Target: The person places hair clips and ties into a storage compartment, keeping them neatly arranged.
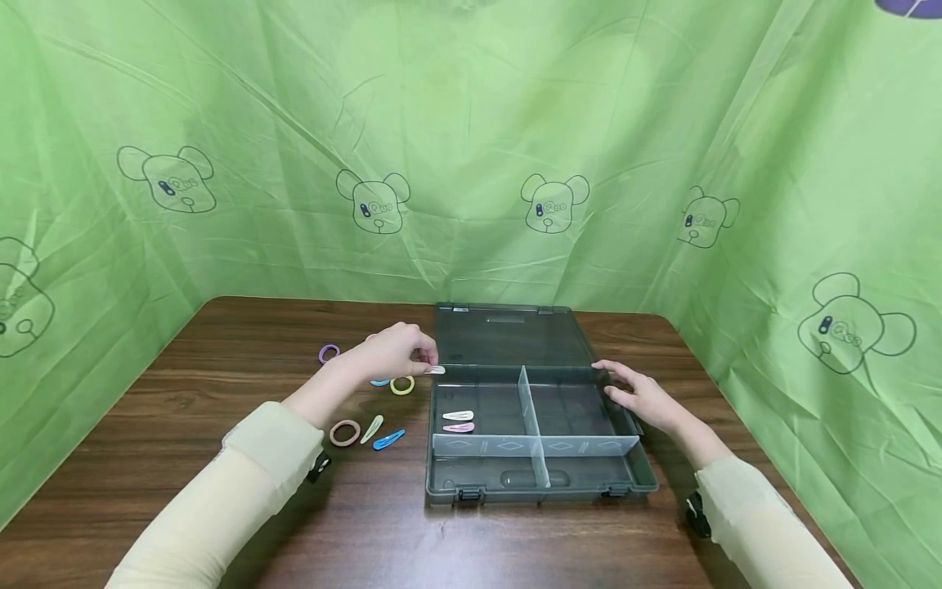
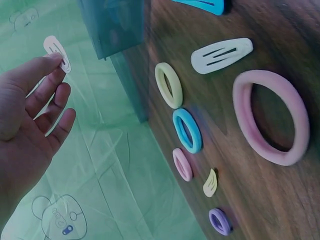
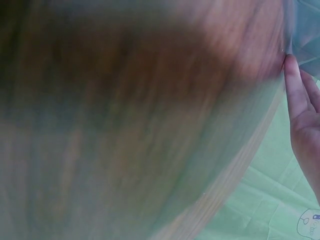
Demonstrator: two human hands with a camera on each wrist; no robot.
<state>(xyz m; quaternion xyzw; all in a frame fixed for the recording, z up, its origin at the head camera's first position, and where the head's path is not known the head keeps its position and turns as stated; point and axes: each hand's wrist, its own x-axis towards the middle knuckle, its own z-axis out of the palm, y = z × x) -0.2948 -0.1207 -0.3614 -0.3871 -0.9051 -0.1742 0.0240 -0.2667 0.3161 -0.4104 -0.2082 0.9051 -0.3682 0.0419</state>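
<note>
My left hand (image 1: 397, 352) pinches a white snap hair clip (image 2: 51, 46) between thumb and forefinger, just over the left rim of a grey see-through divided box (image 1: 541, 496). Its other fingers are loosely bent in the left wrist view. The box lies with its lid (image 1: 508, 337) folded back. In its back left compartment are a white clip (image 1: 458, 415) and a pink clip (image 1: 459, 428), side by side. My right hand (image 1: 648, 399) rests at the box's right wall with fingers fairly straight; the right wrist view catches only part of it at the edge.
Left of the box lie a blue clip (image 1: 388, 440), a pale yellow-green clip (image 1: 372, 429), a dusty pink hair tie (image 1: 334, 433), a yellow hair tie (image 1: 393, 390) and a purple hair tie (image 1: 321, 357). A green printed curtain (image 1: 471, 245) hangs behind the wooden table (image 1: 257, 376).
</note>
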